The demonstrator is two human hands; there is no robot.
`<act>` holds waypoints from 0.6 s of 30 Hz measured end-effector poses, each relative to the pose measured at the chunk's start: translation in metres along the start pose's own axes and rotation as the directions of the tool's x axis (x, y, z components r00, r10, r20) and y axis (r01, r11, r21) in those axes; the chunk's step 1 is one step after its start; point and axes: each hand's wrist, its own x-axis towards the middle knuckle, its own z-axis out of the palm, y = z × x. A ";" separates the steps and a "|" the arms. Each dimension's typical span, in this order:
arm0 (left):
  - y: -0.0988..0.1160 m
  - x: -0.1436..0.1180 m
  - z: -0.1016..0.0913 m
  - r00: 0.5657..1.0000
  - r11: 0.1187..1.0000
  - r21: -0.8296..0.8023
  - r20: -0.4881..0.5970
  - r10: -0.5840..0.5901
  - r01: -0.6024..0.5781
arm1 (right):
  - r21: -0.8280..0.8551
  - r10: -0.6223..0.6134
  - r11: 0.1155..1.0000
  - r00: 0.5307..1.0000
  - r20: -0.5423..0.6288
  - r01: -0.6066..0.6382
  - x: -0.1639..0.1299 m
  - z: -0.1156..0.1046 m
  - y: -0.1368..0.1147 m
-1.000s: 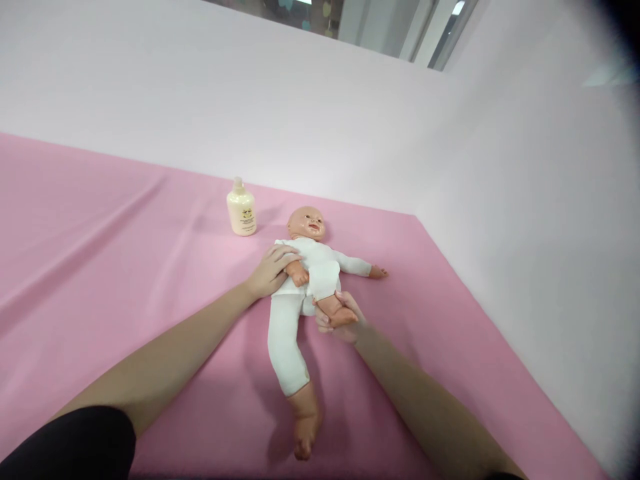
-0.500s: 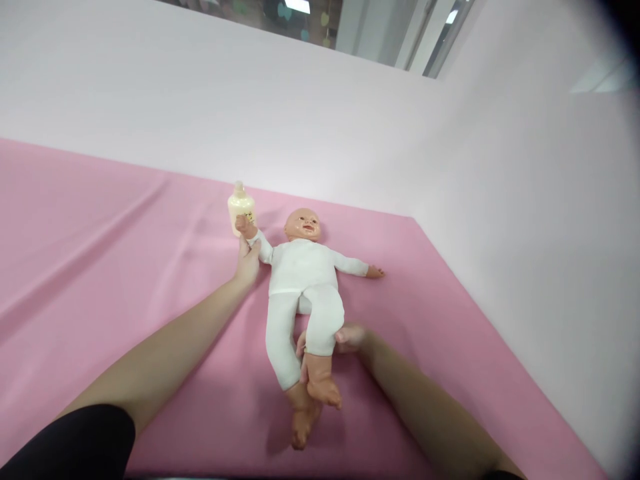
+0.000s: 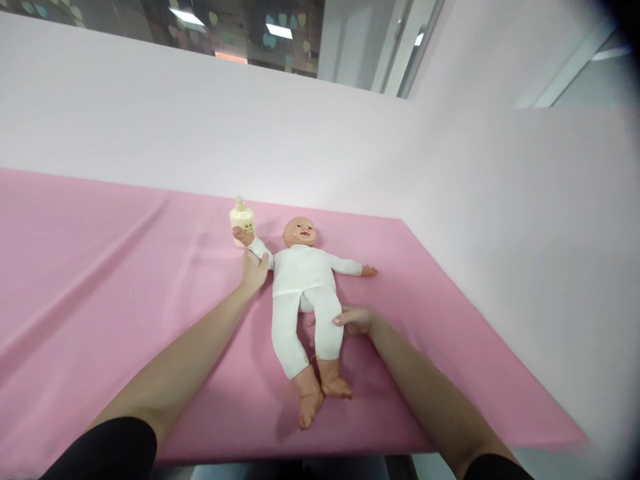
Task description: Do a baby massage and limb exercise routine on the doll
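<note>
A baby doll (image 3: 304,270) in a white bodysuit lies on its back, head away from me and bare feet toward me. My left hand (image 3: 255,270) is closed around the doll's arm at the left of the view, thumb on the sleeve near the elbow. Under and around the doll's leg on the right side is my right hand (image 3: 350,321), with the thumb on top at the knee and fingertips partly showing between the legs. A pale yellow bottle (image 3: 243,217) stands behind the doll's raised fist, which covers part of it.
The pink padded surface (image 3: 125,280) has long creases at the left. White walls (image 3: 200,133) rise behind it and along the right side. A window (image 3: 280,40) with heart decorations and light reflections runs along the top. The surface's front edge shows at the bottom.
The doll's leg in my right hand has come down straighter, its foot now beside the other. My left hand sits closer to the doll's shoulder. The view has shifted, showing the front edge.
</note>
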 end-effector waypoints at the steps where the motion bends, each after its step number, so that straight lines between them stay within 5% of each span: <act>1: 0.005 -0.003 -0.001 0.998 0.997 0.054 -0.028 -0.051 0.053 | -0.007 0.003 1.000 0.999 -0.044 -0.003 -0.002 0.002 -0.002; 10: 0.033 -0.028 -0.012 0.975 0.953 0.237 0.065 -0.211 0.190 | -0.008 -0.060 0.998 0.924 -0.379 0.061 -0.011 -0.022 0.000; 16: 0.041 -0.039 -0.019 0.963 0.915 0.362 0.129 -0.237 0.176 | 0.053 -0.226 0.933 0.697 -0.680 0.355 -0.015 -0.027 -0.001; 18: 0.044 -0.043 -0.023 0.959 0.911 0.384 0.165 -0.230 0.153 | 0.102 -0.230 0.898 0.654 -0.720 0.429 -0.013 -0.031 0.000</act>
